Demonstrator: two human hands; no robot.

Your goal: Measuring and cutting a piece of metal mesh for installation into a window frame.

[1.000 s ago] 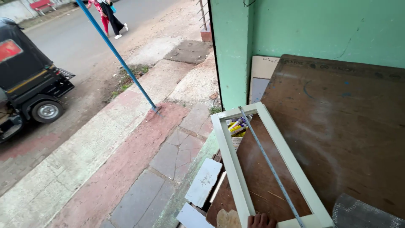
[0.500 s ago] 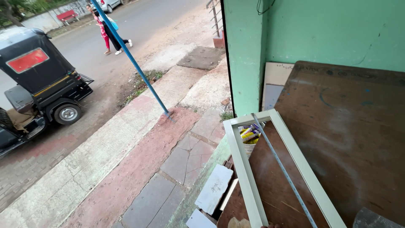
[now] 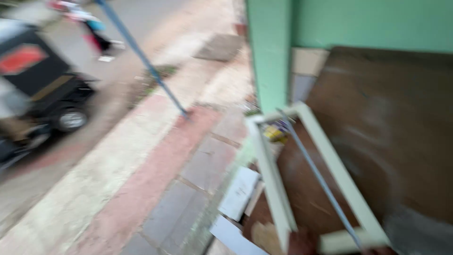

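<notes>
Lower right of the frame, a pale cream wooden frame [image 3: 314, 177] lies flat on a large brown board [image 3: 391, 123], its long sides running from the middle of the picture down toward the bottom edge. A thin grey metal rod [image 3: 321, 179] lies lengthwise over the frame, crossing the short bar at its near end. At the frame's far corner, just beside the base of the green pillar [image 3: 269, 52], sits a small yellow and dark object [image 3: 276, 132], too blurred to identify. The whole picture is smeared, so fine detail is lost.

Neither hand can be made out. At the bottom edge, between the frame's two long sides, there is a reddish-brown smudge, but whether it is a hand or part of the board cannot be told, so how far the fingers are open, or whether they hold anything, cannot be told either.

Just left of the frame, a few flat white pieces [image 3: 238, 193] lie at the edge of the pavement. Grey paving slabs [image 3: 207, 163] and a reddish strip run diagonally from lower left to the centre. A slanted blue pole [image 3: 141, 56] meets the ground near the middle. At the far left stands a dark three-wheeled vehicle [image 3: 45, 89] on the road, and a walking person [image 3: 92, 30] appears at the upper left.
</notes>
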